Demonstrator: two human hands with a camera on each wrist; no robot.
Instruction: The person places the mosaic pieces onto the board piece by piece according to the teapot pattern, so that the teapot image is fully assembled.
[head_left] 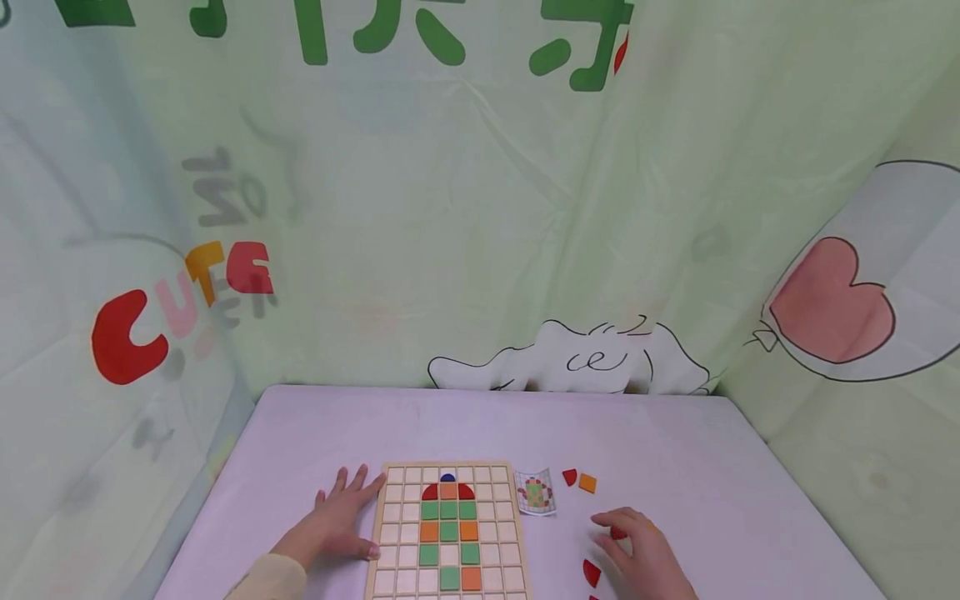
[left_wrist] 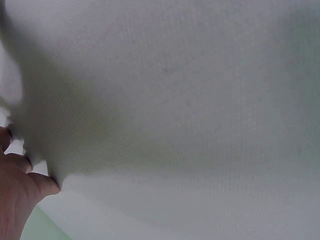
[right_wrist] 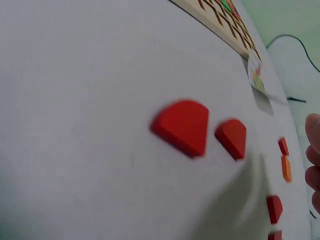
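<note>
A wooden grid board (head_left: 389, 533) lies on the table, its cells partly filled with green, orange and red tiles and a blue half-round tile (head_left: 447, 477). My left hand (head_left: 337, 518) rests at the board's left edge with fingers spread; the left wrist view catches its fingers (left_wrist: 42, 185) at the frame's edge. Right of the board, my right hand (head_left: 641, 552) hovers with thumb and forefinger apart. A red quarter-round tile (head_left: 617, 532) shows between them, partly hidden by the hand. Another red quarter-round tile (head_left: 592, 572) lies just to the left of that hand.
Beside the board's upper right corner lies a small pattern card (head_left: 536, 492), slightly curled. Farther right are a red tile (head_left: 570, 477) and an orange square tile (head_left: 588, 483). Printed curtains (head_left: 480, 250) enclose the table (head_left: 322, 425) at the back and sides.
</note>
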